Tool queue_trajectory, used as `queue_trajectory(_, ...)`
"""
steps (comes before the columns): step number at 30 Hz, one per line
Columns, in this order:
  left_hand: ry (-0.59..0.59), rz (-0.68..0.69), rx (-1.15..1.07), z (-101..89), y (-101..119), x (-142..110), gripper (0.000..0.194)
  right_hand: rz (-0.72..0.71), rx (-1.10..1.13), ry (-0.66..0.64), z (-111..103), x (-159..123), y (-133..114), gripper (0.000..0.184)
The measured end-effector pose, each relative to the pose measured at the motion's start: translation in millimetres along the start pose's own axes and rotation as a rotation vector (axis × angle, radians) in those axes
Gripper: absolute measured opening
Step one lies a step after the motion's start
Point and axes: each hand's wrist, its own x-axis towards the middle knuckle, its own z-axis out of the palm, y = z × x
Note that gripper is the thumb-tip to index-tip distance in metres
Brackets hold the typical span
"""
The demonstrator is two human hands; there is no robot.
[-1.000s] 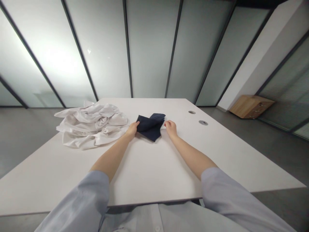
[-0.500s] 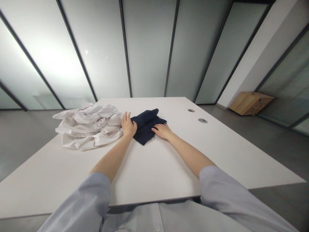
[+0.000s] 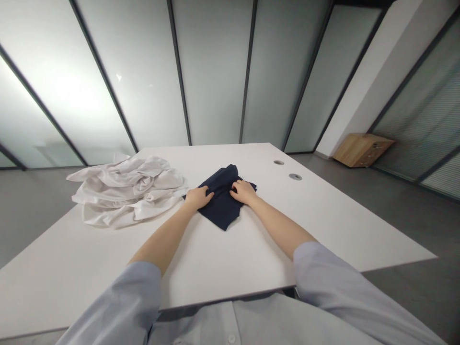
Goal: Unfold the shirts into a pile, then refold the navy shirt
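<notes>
A dark navy cloth, partly folded, lies on the white table with one corner pointing towards me. At its left side my left hand grips the fabric with curled fingers, the thumb resting on top. My right hand is bent over the cloth's right side, fingers and thumb pinching a raised fold. Fabric hides parts of the fingertips. Left of my left hand sits a crumpled heap of white cloth, which almost touches the navy one.
The white table spreads out around the cloths, with two round cable holes at its right, the nearer one a grey grommet. Frosted glass panels rise behind it. A wooden cabinet stands on the floor at right.
My left hand has come down from beside the navy cloth onto it and closed. My right hand has curled in over the cloth. The navy cloth's near corner has moved towards me.
</notes>
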Motion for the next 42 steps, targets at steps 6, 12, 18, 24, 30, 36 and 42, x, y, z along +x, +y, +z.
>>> queue_trajectory(6,0.186,-0.208,-0.299,4.0,-14,13,0.038,-0.036,0.038,-0.127,10,1,-1,0.053)
queue_trajectory(12,0.444,-0.562,-0.626,5.4,-50,22,0.041,0.148,0.038,-0.123,1,7,4,0.053)
queue_trajectory(18,0.543,-0.174,-0.375,2.0,-28,7,0.043,0.305,-0.051,0.017,-9,4,30,0.036)
queue_trajectory(24,0.133,0.196,-0.244,9.5,-3,3,0.042,0.495,-0.034,0.072,-6,-2,48,0.042)
queue_trajectory(30,0.338,0.099,-0.125,12.1,-10,2,0.052,0.483,-0.051,0.136,-2,-2,49,0.033)
queue_trajectory(36,0.535,0.214,-0.126,3.4,2,-5,0.054,0.329,0.008,0.472,-9,-3,43,0.021)
queue_trajectory(42,0.361,0.360,-0.112,5.3,11,-8,0.076,-0.208,0.356,0.147,-30,-1,-7,0.013)
